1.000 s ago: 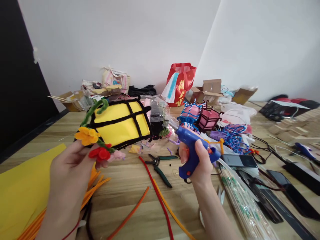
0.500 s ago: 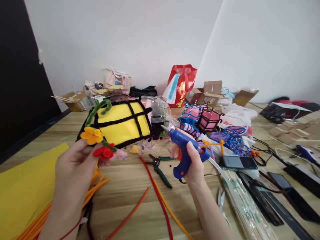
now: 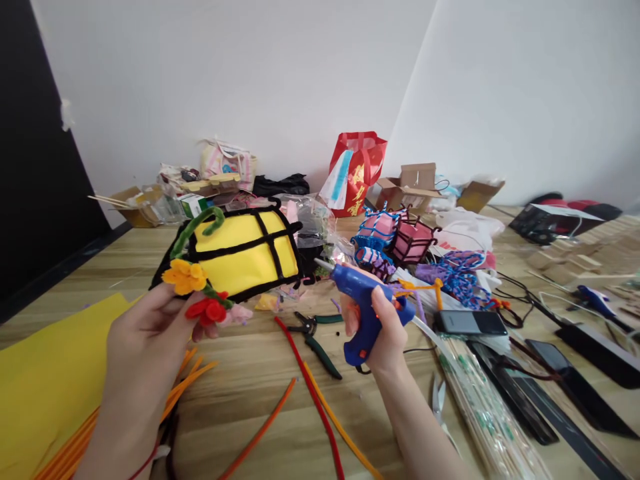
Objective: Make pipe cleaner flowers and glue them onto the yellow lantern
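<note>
My left hand (image 3: 143,340) holds up a yellow lantern-shaped craft piece (image 3: 240,253) framed in black pipe cleaner, with a green stem and orange, red and pink pipe-cleaner flowers (image 3: 200,293) at its lower left corner. My right hand (image 3: 380,327) grips a blue hot glue gun (image 3: 363,300) by its handle. The gun's metal nozzle points left and sits just right of the lantern's right edge, close to it; whether it touches I cannot tell.
Green-handled pliers (image 3: 315,333), red and orange pipe cleaners (image 3: 310,393), yellow felt sheets (image 3: 45,373), small pink and blue lanterns (image 3: 395,233), a phone (image 3: 467,322), bamboo skewers (image 3: 485,413), scissors (image 3: 440,397), a red bag (image 3: 357,170) and boxes crowd the wooden table (image 3: 240,373).
My right hand has carried the glue gun leftward, bringing its nozzle from well right of the lantern to beside its right edge. The left hand and lantern stay nearly still.
</note>
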The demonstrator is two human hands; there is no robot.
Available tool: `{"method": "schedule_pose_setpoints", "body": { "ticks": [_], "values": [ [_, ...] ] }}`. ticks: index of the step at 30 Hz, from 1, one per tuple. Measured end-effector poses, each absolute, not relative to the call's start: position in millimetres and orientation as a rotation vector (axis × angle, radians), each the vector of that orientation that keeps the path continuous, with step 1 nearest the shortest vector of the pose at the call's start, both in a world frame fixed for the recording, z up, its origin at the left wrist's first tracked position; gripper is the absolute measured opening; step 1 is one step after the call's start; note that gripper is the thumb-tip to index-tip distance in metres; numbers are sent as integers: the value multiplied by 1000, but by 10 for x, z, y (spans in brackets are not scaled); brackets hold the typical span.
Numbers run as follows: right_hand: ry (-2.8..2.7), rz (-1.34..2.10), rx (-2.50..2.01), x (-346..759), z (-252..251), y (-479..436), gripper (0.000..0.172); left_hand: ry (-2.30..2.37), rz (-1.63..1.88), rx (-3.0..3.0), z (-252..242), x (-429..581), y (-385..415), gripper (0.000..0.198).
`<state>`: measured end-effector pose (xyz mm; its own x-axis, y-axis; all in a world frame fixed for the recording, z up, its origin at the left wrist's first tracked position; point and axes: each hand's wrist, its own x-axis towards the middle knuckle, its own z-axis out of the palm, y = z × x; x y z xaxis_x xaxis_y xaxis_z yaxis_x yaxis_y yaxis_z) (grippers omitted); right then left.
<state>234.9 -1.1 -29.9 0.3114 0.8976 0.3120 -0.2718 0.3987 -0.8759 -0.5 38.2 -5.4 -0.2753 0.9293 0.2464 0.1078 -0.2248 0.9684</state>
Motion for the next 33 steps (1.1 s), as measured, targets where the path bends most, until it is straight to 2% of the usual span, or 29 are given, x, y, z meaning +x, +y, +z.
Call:
{"method": "schedule_pose_setpoints", "body": {
  "ticks": [12, 19, 27, 33],
  "values": [
    [-988, 1032, -766, 2281, -309, -23, 57, 1285, 1492, 1394, -80, -36, 441, 14],
    [-967, 1026, -740, 2302, -331, -21, 50, 1253, 1490, 1394, -23, 83, 344, 11],
    [-1063, 1049, -647, 2274, -302, -39, 68, 1284, 1494, 1364, -27, 104, 304, 16],
    [-1052, 1005, -612, 2290, -342, -61, 64, 1233, 1429, 1480, -62, 47, 364, 14]
  ]
}}
